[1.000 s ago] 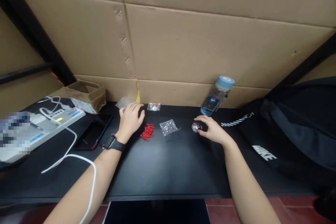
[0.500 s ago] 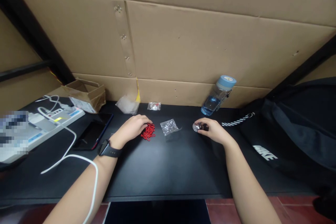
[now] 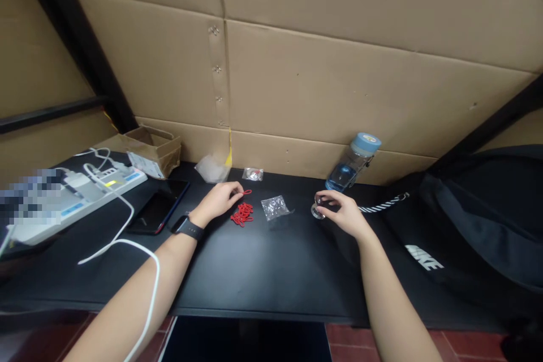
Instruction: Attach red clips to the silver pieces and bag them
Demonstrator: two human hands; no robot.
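Between thumb and fingertips, my left hand pinches one red cord loop, just above the pile of red cord loops on the black table. My right hand is closed on a small clear round disc, partly covered by the fingers. Directly below it on the table lies another clear round piece; whether the two touch I cannot tell. A crinkled clear plastic bag lies flat between my hands. Farther back is a small clear packet with a round item inside.
A blue-lidded water bottle leans against the cardboard wall. A black bag stands right. Left are a phone, a power strip, an open cardboard box and a white cable crossing my left forearm. A whitish plastic bag lies behind.
My left hand has lifted one red loop away from the pile. My right fingers have raised a clear disc slightly, showing another below. The whole view has shifted a little.
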